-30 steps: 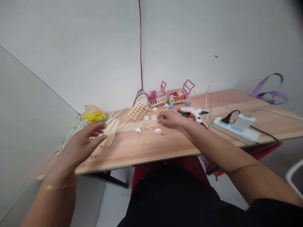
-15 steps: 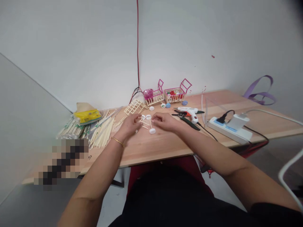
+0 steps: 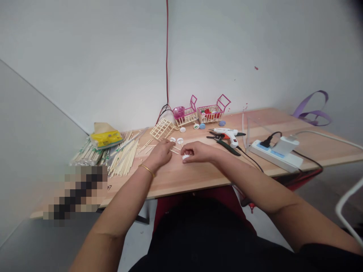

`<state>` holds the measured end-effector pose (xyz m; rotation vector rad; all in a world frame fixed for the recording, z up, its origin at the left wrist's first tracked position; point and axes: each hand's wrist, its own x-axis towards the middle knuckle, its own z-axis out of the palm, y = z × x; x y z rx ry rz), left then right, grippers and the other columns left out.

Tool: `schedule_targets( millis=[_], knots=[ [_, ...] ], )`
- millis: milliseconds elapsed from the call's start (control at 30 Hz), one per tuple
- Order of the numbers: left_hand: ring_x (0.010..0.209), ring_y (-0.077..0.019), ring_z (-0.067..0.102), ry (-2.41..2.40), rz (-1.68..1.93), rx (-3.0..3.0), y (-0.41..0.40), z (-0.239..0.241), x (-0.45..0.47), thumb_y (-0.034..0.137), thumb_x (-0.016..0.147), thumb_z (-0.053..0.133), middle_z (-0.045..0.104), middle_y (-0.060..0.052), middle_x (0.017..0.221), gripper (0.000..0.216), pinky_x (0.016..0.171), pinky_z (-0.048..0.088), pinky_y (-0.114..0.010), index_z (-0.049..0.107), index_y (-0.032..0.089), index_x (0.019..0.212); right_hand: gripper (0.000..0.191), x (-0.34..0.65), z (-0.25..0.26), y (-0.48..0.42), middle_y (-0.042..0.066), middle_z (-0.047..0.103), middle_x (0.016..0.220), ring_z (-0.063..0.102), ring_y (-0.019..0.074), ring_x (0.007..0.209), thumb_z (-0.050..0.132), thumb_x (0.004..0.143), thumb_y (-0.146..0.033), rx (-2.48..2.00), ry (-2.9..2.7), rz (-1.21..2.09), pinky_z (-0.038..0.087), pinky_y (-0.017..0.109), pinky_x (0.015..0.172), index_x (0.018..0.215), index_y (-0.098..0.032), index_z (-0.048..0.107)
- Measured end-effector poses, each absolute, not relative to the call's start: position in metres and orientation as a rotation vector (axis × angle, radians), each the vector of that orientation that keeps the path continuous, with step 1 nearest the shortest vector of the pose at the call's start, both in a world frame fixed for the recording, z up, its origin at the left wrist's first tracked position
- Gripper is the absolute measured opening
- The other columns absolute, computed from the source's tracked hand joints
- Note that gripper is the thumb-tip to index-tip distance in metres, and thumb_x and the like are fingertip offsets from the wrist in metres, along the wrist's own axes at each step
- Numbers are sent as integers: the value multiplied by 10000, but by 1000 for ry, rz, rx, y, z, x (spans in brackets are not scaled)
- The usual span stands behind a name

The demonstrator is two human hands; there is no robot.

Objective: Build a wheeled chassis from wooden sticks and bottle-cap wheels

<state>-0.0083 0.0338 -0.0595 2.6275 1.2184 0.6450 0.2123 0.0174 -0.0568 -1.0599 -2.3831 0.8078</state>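
Note:
My right hand (image 3: 197,152) pinches a white bottle cap (image 3: 185,156) low over the table, thumb and fingers closed on its edge. A thin stick runs from that cap toward another white cap (image 3: 180,141) lying just beyond. My left hand (image 3: 162,153) is curled low over the table, its fingers bent by a white cap (image 3: 172,139) and some short pale sticks (image 3: 175,152). Whatever lies under its fingers is hidden.
Behind stand a pale stick lattice (image 3: 162,129) and two small stick carts with pink trim (image 3: 210,113). Loose sticks (image 3: 124,160) and a yellow tissue pack (image 3: 106,139) lie left. A glue gun (image 3: 231,136), pliers (image 3: 227,147) and a power strip (image 3: 275,155) lie right.
My right hand has come nearer and closed on the front white cap. My left hand has lowered nearer the table, its fingers curling downward.

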Motion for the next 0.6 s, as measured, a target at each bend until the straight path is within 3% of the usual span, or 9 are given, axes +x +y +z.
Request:
schedule_targets(
  millis=[200,333,600],
  knots=[
    [975,-223,553,1261,743,2473,39,-60,-12,37,697,478,621,-92,1032,485,936,423,-361,612,150,1149,242,217,-57,19,-15,590,678,494,109,612,662,707,-362,-1161,-2312,711,319,204,550,846,-164,666],
    [761,-180,570,1336,877,2252,46,-66,-16,32,652,517,648,-74,926,534,785,461,-324,597,127,1171,207,221,-58,23,1,603,687,498,115,617,663,702,-324,-1227,-2267,608,301,210,556,817,-152,664],
    [620,-101,544,1252,1182,1718,53,-65,-12,69,631,548,628,-23,826,478,553,407,-200,589,140,1102,156,217,-58,21,1,629,698,524,119,627,673,701,-277,-1165,-2302,548,310,206,558,806,-161,672]
  ],
)
